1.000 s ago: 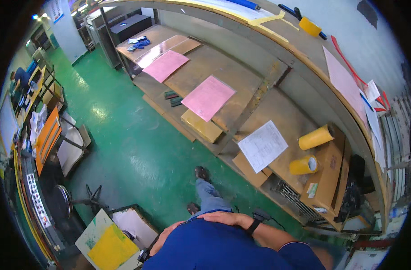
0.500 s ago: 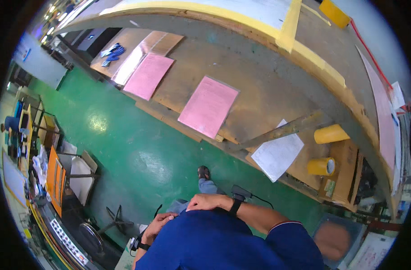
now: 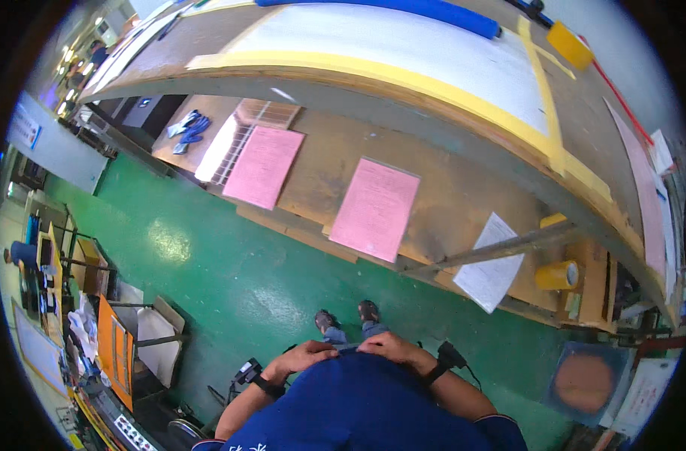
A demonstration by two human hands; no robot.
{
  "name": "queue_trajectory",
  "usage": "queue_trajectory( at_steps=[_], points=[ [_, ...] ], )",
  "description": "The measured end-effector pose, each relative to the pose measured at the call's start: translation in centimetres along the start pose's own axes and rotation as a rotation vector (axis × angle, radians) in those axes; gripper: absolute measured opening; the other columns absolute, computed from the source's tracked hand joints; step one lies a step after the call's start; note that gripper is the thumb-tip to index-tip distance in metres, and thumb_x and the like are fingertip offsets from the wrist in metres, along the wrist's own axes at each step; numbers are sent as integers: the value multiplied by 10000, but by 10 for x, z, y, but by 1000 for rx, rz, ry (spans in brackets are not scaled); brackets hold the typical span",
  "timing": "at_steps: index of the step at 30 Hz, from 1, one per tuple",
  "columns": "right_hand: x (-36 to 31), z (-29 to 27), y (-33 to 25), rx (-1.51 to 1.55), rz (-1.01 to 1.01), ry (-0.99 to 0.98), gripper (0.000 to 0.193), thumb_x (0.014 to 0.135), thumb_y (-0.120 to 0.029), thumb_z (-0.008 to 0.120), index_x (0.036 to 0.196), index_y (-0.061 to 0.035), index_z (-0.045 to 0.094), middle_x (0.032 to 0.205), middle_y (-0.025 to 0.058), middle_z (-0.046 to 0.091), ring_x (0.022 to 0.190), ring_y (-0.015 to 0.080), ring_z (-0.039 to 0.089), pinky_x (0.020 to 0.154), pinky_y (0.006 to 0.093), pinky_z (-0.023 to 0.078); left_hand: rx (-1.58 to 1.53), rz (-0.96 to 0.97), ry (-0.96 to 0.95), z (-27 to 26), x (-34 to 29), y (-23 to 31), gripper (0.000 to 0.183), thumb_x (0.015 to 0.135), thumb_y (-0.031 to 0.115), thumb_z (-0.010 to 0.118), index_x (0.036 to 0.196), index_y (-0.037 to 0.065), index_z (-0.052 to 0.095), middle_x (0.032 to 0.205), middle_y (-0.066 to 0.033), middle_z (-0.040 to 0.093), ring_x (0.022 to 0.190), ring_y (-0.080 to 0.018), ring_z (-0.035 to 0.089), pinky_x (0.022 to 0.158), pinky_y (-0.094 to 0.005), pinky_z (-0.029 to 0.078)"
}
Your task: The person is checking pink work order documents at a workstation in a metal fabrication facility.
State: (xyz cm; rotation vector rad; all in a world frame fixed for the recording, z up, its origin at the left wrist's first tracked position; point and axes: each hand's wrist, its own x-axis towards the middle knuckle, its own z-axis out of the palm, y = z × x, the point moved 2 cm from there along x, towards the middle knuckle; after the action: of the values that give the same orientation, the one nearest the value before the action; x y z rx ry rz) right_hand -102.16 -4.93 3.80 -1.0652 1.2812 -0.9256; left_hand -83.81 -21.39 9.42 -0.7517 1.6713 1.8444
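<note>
Both my hands are at my waist, at the front edge of my dark blue shirt [image 3: 350,398]. My left hand [image 3: 305,358] has its fingers bent together against the cloth, pinching the shirt's edge. Close beside it, my right hand [image 3: 388,347] is closed on the shirt in the same way, its fingertips partly hidden. A small strip of grey-blue cloth shows between the two hands. Each wrist wears a black strap with a small device, the left device [image 3: 248,370] and the right device [image 3: 452,355]. My shoes [image 3: 368,310] stand on the green floor below.
Ahead is a long workbench with a taped white sheet [image 3: 403,56] and a blue roll [image 3: 388,13] on top. Its lower shelf [image 3: 305,180] holds pink sheets [image 3: 377,209], a white sheet [image 3: 489,263], gloves [image 3: 190,131] and yellow tape rolls [image 3: 557,276]. An orange frame [image 3: 115,353] leans at left.
The view has shifted, showing more of the bench top. Both hands stay at the shirt; my left hand has come further forward, and both shoes now show.
</note>
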Motion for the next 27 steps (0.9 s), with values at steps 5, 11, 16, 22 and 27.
queue_trajectory(
  at_steps=[5, 11, 16, 22, 27],
  points=[
    [14, -58, 48, 673, 482, 438, 281, 880, -305, 609, 989, -48, 635, 853, 46, 636, 755, 128, 597, 719, 267, 489, -243, 51, 281, -7, -6, -27, 424, 922, 353, 544, 1123, -18, 595, 953, -74, 640, 901, -155, 567, 823, -294, 454],
    [71, -129, 124, 889, 572, 858, 482, 832, -332, 658, 1178, -40, 491, 1057, 85, 574, 845, 191, 554, 755, 342, 496, -369, 64, 483, -26, -35, -52, 345, 931, 312, 542, 1066, 0, 600, 883, -41, 620, 829, -117, 555, 759, -278, 458],
    [125, -148, 125, 836, 509, 940, 399, 815, -324, 690, 1108, -101, 537, 1039, 68, 574, 813, 191, 552, 709, 334, 506, -556, 61, 654, -20, -57, -72, 286, 926, 268, 555, 1057, 19, 603, 859, -38, 615, 812, -105, 554, 721, -265, 463],
    [137, -149, 115, 913, 397, 792, 156, 851, -221, 640, 849, -73, 595, 693, 14, 595, 549, 121, 542, 463, 226, 437, -513, 23, 672, -14, -50, -65, 306, 922, 273, 563, 1071, 8, 597, 889, -43, 617, 826, -120, 566, 722, -268, 468],
    [106, -117, 18, 530, 279, 585, 132, 869, -172, 604, 846, -42, 596, 673, 28, 582, 576, 117, 545, 504, 251, 435, -655, 81, 640, -34, -16, -42, 442, 923, 332, 554, 1246, 36, 500, 1083, -78, 588, 963, -179, 564, 821, -331, 469]
  ],
)
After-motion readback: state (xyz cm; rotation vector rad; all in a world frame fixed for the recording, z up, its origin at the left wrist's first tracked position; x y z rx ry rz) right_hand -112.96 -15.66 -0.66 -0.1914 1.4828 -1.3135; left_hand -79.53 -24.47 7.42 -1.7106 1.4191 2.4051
